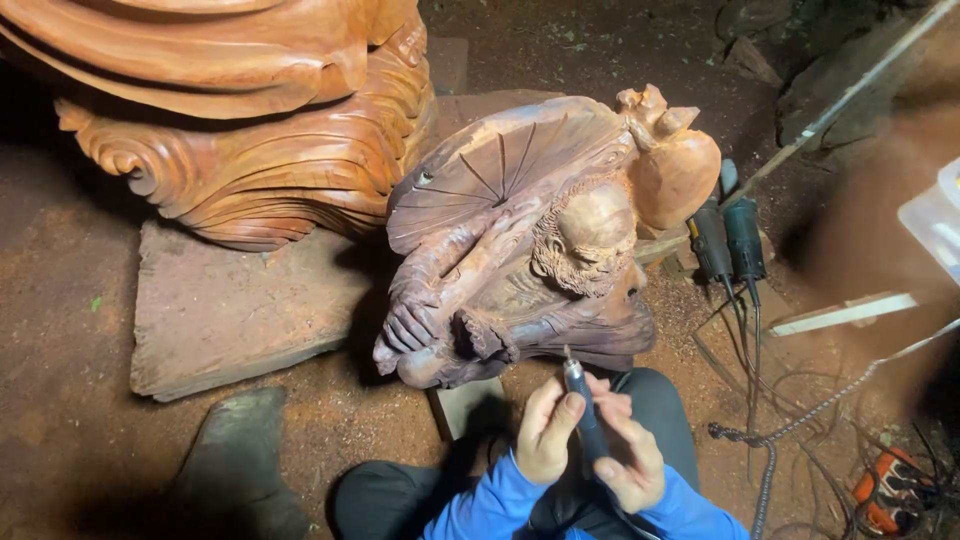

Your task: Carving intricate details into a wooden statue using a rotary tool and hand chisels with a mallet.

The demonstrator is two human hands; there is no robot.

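Here, both hands grasp a rotary tool (585, 415): left hand (547, 432) steadying its barrel, right hand (632, 455) clenched lower, tip raised toward the carved wooden figure (530, 250) on the dirt floor (80, 440).

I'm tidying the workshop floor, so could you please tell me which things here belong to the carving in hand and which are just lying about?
In use:
- rotary carving tool, held in both hands: left hand, right hand
- carved wooden figure

Lying about:
- large wooden carving
- two power tools
- flat stone slab
- orange power strip
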